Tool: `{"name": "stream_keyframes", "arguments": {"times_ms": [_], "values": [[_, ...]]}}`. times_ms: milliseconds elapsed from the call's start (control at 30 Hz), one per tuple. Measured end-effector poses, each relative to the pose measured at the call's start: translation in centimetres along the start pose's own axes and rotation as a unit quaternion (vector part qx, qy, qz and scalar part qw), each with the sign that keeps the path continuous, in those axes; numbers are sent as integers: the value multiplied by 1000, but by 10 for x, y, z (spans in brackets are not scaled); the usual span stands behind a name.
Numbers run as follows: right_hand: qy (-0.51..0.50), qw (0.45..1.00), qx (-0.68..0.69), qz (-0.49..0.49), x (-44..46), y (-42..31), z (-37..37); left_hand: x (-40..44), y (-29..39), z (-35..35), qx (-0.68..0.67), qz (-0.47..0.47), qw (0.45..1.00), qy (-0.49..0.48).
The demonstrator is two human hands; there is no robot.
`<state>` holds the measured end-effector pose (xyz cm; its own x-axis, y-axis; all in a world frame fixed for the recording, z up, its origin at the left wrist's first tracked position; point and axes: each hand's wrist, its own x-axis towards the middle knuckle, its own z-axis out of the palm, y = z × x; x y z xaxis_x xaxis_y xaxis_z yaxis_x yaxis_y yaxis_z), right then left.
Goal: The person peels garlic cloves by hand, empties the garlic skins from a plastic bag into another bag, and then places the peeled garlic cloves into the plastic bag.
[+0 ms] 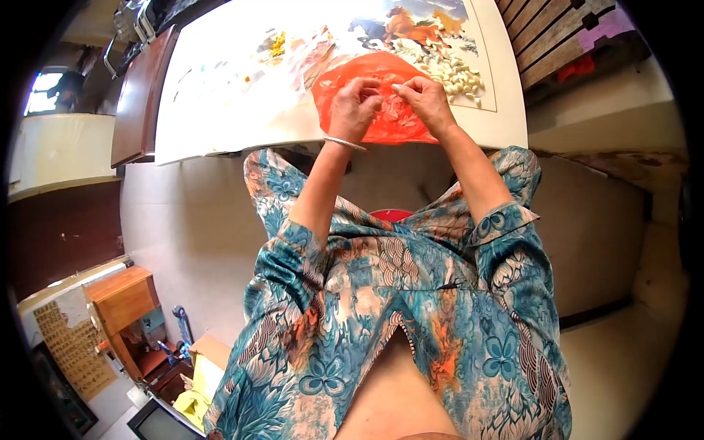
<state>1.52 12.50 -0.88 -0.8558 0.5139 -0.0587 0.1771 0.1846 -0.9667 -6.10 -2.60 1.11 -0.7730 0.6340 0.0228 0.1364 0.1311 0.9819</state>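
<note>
A red plastic bag (339,77) lies spread near the table's front edge, with thin pale scraps (396,114) on it that look like peelings. Over it, my left hand (356,108) has its fingers curled in, a bracelet at the wrist. Close by on the right, my right hand (427,103) pinches thumb and forefinger together, pointing towards the left. Whatever the fingertips hold is too small to make out. Just beyond my right hand sits a heap of peeled garlic cloves (456,77), ivory coloured.
The white table (220,110) has a picture of running horses (411,28) at its far side. Small yellow bits (278,44) and crumpled clear plastic (312,55) lie left of the bag. A slatted wooden piece (554,37) stands right; a brown cabinet (143,95) stands left.
</note>
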Motion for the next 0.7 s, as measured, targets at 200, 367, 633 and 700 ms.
{"name": "stream_keyframes", "arguments": {"times_ms": [200,367,633,700], "values": [[-36,999,7,5,-12,-26,9,-13,7,12,-145,-3,989,-9],[-80,995,52,-2,-29,-45,5,-10,-3,9,-196,0,981,1],[-85,995,10,-55,-27,-23,4,-18,-7,4,-219,-49,975,-5],[-78,995,12,-60,-27,-19,6,-20,-7,2,-190,-49,981,-7]]}}
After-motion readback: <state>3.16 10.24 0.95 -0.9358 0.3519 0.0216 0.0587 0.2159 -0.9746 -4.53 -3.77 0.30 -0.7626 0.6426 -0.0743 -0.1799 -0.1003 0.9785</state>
